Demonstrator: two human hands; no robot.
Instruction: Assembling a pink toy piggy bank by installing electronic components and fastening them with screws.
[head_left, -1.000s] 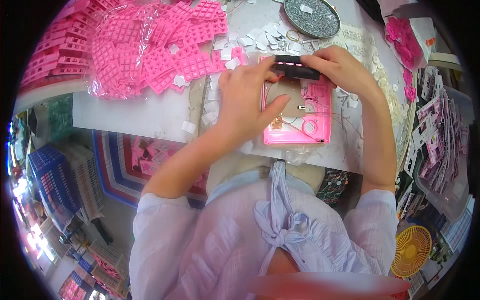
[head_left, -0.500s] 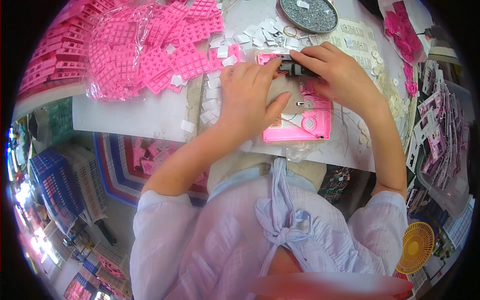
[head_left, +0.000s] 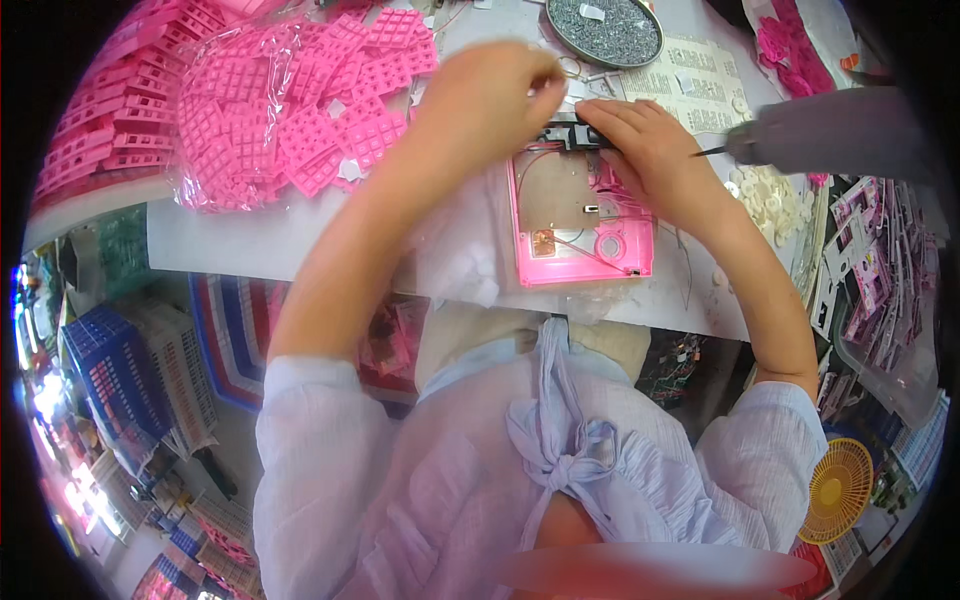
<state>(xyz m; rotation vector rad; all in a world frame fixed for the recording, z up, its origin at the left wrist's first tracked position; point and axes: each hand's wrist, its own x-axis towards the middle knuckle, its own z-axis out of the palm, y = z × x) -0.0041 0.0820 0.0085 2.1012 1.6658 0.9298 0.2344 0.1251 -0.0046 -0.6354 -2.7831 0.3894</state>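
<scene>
A pink plastic case (head_left: 585, 270) lies open on the table in front of me, with a greyish-brown board (head_left: 553, 190) and thin wires inside. Across its far edge sits a black plastic part (head_left: 575, 136). My right hand (head_left: 660, 160) grips that part and the case's far right side, its fingertips over the black piece. My left hand (head_left: 485, 100) is raised beyond the case's far left corner, slightly blurred, thumb and fingers pinched together. What it holds, if anything, is too small to tell. A grey electric screwdriver (head_left: 830, 135) points its thin bit leftward, close to my right hand.
Many pink keypad-like plastic parts (head_left: 240, 120) are heaped at the left, some in clear plastic. A round dish of small metal screws (head_left: 610, 35) stands at the back. White discs (head_left: 775, 205) lie at the right, near a printed sheet (head_left: 690, 85). A yellow basket (head_left: 835, 490) sits lower right.
My left hand has lifted off the case and moved up and away to the left. My right hand stays on the black part. The electric screwdriver has come into view at the right.
</scene>
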